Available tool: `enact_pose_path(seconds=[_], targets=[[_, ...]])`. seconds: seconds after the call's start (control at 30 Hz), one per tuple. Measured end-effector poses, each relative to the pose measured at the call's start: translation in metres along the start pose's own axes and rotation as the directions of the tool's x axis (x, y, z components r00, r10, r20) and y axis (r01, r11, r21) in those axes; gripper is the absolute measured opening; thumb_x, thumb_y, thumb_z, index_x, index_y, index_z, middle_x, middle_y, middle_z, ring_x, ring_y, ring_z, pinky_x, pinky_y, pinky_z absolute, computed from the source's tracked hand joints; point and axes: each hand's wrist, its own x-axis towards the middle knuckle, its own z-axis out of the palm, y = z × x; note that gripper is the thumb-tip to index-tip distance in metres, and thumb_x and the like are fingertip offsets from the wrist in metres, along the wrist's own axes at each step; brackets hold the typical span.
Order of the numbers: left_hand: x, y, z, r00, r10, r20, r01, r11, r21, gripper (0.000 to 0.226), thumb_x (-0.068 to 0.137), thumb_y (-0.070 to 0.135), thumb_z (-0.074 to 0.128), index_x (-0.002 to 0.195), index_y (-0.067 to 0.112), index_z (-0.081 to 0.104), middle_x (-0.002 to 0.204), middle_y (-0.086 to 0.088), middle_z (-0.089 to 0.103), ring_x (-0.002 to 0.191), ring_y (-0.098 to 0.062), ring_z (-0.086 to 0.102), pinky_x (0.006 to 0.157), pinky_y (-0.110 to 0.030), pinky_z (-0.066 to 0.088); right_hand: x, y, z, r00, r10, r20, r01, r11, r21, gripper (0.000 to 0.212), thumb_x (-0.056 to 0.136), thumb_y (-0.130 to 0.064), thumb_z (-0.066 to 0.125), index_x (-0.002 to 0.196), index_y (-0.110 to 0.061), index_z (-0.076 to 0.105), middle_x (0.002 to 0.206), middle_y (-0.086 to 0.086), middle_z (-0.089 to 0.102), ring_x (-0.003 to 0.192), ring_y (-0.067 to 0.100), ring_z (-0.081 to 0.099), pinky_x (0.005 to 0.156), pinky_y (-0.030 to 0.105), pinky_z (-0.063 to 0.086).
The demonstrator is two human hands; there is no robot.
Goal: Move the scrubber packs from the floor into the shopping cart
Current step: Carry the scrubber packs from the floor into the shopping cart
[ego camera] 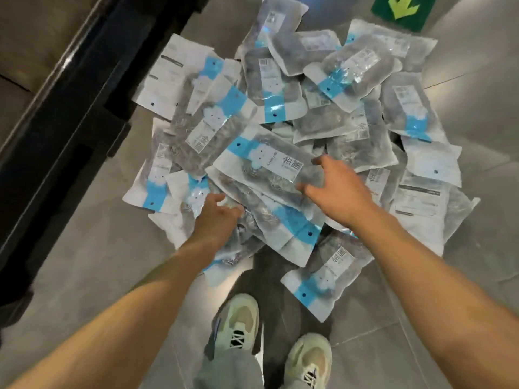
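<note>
Your left hand [217, 213] and right hand [334, 189] both reach, fingers loosely spread and grasping nothing, onto the scrubber packs [280, 122] heaped on the floor [84, 248].

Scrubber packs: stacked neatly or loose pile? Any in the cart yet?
Loose pile: the scrubber packs lie overlapping at mixed angles on the floor. Cart: cannot tell, none is in view.

Both forearms bare, no sleeves, no watch or rings visible on left hand [217, 213] or right hand [338, 192]. Light grey trousers [227, 369]. Pale cream-green mesh sneakers [243, 321], white laces with black accents.
</note>
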Motion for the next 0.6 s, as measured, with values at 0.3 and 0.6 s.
enact_pose_path(seconds=[0.3, 0.6], targets=[[0.056, -0.017, 0.049, 0.977, -0.183, 0.112, 0.214, 0.850, -0.481, 0.057, 0.087, 0.030, 0.080, 0.131, 0.008, 0.052, 0.111, -0.014, 0.071, 0.083, -0.022, 0.067, 0.063, -0.031, 0.057, 0.110, -0.010, 0.021, 0.989, 0.046, 0.143, -0.037, 0.997, -0.063, 0.094, 0.079, -0.064, 0.075, 0.150, -0.014, 0.039, 0.148, 0.017, 0.051, 0.136, 0.038, 0.048, 0.110, 0.047, 0.043], [0.058, -0.002, 0.064, 0.985, -0.134, 0.110, 0.173, 0.822, -0.542, 0.046, 0.076, 0.011, 0.089, 0.116, 0.003, 0.068, 0.101, -0.014, 0.078, 0.071, -0.017, 0.076, 0.049, -0.022, 0.055, 0.111, 0.005, 0.032, 0.956, 0.192, 0.222, -0.164, 0.977, -0.135, 0.098, 0.045, -0.084, 0.075, 0.109, -0.012, 0.058, 0.131, 0.015, 0.061, 0.120, 0.039, 0.057, 0.106, 0.049, 0.047]])
